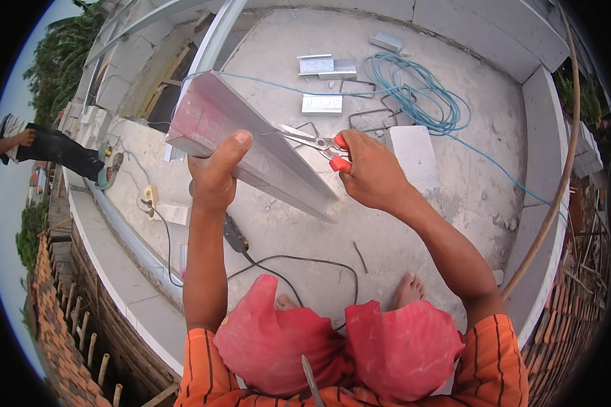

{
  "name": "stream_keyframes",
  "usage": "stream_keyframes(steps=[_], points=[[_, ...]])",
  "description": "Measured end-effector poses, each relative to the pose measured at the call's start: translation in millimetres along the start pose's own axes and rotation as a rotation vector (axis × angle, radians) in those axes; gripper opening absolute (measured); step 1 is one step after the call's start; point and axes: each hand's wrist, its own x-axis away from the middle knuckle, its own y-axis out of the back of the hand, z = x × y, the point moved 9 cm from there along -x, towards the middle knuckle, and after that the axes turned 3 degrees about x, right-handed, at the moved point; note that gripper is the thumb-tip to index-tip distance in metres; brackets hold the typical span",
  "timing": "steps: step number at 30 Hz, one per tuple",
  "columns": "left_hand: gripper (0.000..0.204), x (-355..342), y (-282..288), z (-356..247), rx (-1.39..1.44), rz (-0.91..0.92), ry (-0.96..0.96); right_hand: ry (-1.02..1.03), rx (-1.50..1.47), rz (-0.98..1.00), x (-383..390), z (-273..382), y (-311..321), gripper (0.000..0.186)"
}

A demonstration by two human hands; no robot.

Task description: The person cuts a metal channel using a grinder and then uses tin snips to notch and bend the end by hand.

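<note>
My left hand (217, 173) is closed round a long grey metal channel (275, 159), thumb on top. The channel slants from upper left down to the floor side at centre, and its near end has a reddish, dusty face. In my right hand (377, 169) are tin snips (323, 143), fingers wrapped about the red handles. Their blades are parted and point left at the channel's upper edge; whether they bite into the metal I cannot tell. Behind my left forearm lies a dark power tool (235, 234), partly hidden, with a black cable.
A coiled blue hose (448, 108) lies at the back right, one strand running left behind the channel. Short metal offcuts (322, 104), bent dark rods (373, 121) and a pale block (414, 157) are nearby. A power strip (151, 197) and another person (58, 149) are left. Low block walls (543, 149) border the floor.
</note>
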Motion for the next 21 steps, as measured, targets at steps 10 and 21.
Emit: stream_keyframes(steps=[10,21], points=[[0.046,8.9,-5.5,-3.6,-0.01,-0.097,-0.04,0.007,0.195,-0.147,4.1,26.8,13.3,0.045],[0.037,12.4,-17.5,-12.8,-0.101,-0.082,-0.117,-0.016,0.182,-0.128,3.0,26.6,14.7,0.037]])
